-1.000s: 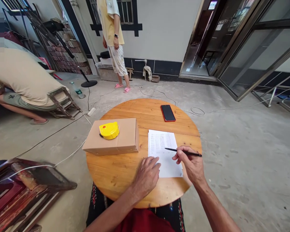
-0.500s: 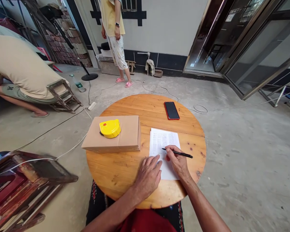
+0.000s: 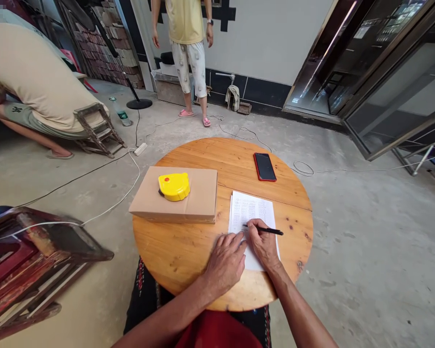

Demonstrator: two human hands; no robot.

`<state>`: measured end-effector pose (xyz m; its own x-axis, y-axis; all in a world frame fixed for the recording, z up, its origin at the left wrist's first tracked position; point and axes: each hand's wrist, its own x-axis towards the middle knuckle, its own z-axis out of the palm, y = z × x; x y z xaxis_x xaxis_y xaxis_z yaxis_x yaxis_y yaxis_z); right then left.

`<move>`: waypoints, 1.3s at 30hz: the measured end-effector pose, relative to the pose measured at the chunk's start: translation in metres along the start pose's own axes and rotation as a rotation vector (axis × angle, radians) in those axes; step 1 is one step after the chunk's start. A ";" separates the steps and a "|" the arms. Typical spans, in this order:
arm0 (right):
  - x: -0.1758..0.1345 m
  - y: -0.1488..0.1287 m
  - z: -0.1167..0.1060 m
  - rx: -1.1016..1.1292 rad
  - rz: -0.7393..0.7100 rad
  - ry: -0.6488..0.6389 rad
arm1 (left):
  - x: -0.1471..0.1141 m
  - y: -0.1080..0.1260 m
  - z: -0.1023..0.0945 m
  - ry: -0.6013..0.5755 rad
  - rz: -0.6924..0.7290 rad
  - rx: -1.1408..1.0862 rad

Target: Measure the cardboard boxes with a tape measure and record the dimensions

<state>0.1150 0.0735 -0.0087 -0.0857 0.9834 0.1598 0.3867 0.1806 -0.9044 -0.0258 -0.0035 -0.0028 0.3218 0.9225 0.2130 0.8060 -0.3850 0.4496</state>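
White paper sheets (image 3: 255, 261) with rows of handwriting on the upper part lie on a round wooden table (image 3: 174, 251). My right hand (image 3: 264, 244) rests on the paper, its fingers closed round a black pen (image 3: 271, 230) whose tip points left onto the sheet. My left hand (image 3: 226, 258) lies flat, fingers stretched, across the paper's left edge and the wood. Further left sits a brown cardboard box (image 3: 203, 195), and on it a yellow tape measure (image 3: 174, 186) with a red button. Beyond the paper lies a phone (image 3: 265, 166) in a red case.
A person in a yellow shirt (image 3: 186, 24) stands by the wall. Another person (image 3: 39, 87) bends over on a small wooden stool (image 3: 97, 130) at left. Wooden furniture (image 3: 39, 261) stands near left. Cables and a power strip (image 3: 140, 149) cross the floor.
My right hand with the pen has shifted slightly over the paper. My left hand stays on the sheet's edge. The standing person has turned to face the table. The view has tilted a little.
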 end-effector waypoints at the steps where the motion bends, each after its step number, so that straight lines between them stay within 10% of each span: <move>1: 0.000 -0.001 0.000 -0.010 -0.004 -0.003 | 0.000 0.000 0.000 0.001 -0.002 -0.004; 39: 0.000 0.002 0.003 -0.097 -0.056 -0.048 | 0.001 0.001 -0.005 -0.007 0.000 -0.017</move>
<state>0.1136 0.0740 -0.0119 -0.1524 0.9704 0.1873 0.4668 0.2378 -0.8518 -0.0274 -0.0034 0.0020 0.3257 0.9225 0.2069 0.7973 -0.3857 0.4643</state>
